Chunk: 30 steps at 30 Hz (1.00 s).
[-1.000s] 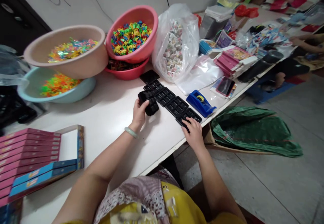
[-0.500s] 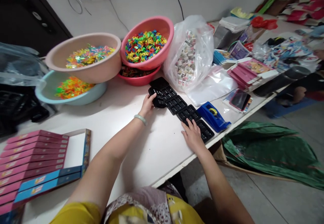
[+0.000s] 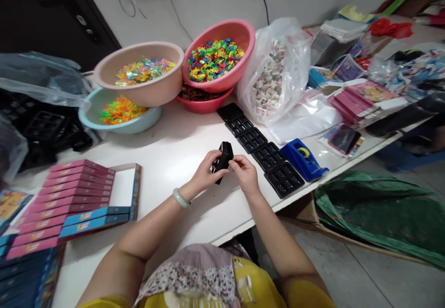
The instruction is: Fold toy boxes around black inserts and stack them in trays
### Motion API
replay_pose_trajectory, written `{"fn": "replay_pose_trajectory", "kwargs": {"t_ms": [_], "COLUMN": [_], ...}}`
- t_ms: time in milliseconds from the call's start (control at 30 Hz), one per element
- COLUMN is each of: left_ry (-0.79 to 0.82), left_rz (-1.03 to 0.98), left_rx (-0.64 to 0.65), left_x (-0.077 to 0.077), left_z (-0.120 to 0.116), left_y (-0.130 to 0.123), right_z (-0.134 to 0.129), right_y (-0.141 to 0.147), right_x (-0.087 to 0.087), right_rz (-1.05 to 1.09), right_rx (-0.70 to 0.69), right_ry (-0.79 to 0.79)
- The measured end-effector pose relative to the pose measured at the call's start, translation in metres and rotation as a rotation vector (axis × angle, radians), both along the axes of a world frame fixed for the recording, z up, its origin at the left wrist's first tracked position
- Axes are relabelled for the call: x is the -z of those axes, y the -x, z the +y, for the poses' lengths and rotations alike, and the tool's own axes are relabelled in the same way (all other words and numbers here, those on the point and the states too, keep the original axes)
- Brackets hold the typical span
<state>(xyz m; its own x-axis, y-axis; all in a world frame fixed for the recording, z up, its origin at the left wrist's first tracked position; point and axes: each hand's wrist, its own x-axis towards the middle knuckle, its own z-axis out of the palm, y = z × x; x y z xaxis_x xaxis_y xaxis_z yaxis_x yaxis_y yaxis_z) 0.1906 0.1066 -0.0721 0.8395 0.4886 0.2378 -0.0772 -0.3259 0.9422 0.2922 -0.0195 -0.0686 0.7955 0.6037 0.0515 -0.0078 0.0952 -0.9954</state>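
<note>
My left hand (image 3: pixel 207 169) is closed on a stack of black plastic trays (image 3: pixel 225 155), held tilted up over the white table. At the stack's right side my right hand (image 3: pixel 244 171) pinches its edge or corner; whether a single tray is between the fingertips I cannot tell. To the right, several black compartment trays (image 3: pixel 269 156) lie in a slanting row from the red basin down to the table's front edge. A blue tape dispenser (image 3: pixel 304 162) with yellow tape stands beside this row.
Behind are a pink basin (image 3: pixel 248 57) of colourful small pieces, a beige basin (image 3: pixel 146 90), a light blue basin (image 3: pixel 92 113) and a clear bag (image 3: pixel 292 67) of small packets. Pink boxes (image 3: pixel 79 182) fill the left side. A phone (image 3: pixel 344 140) lies right.
My left hand has brought the tray stack away from the row, toward me. My right hand has left the nearest trays and come to the stack. The view has shifted slightly left.
</note>
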Motion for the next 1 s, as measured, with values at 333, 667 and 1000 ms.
{"fn": "replay_pose_trajectory", "kwargs": {"t_ms": [333, 667, 1000], "left_ry": [0.165, 0.193, 0.094], "left_rz": [-0.015, 0.03, -0.004], "left_rx": [-0.407, -0.427, -0.292], "left_x": [-0.002, 0.005, 0.001], "left_z": [0.032, 0.03, 0.018], "left_y": [0.031, 0.057, 0.034], "right_z": [0.068, 0.1, 0.053], "right_y": [0.009, -0.04, 0.022], "right_x": [0.006, 0.021, 0.002], "right_rz": [0.464, 0.457, 0.388], "right_rx": [0.028, -0.003, -0.089], "right_ry": [-0.092, 0.062, -0.014]}}
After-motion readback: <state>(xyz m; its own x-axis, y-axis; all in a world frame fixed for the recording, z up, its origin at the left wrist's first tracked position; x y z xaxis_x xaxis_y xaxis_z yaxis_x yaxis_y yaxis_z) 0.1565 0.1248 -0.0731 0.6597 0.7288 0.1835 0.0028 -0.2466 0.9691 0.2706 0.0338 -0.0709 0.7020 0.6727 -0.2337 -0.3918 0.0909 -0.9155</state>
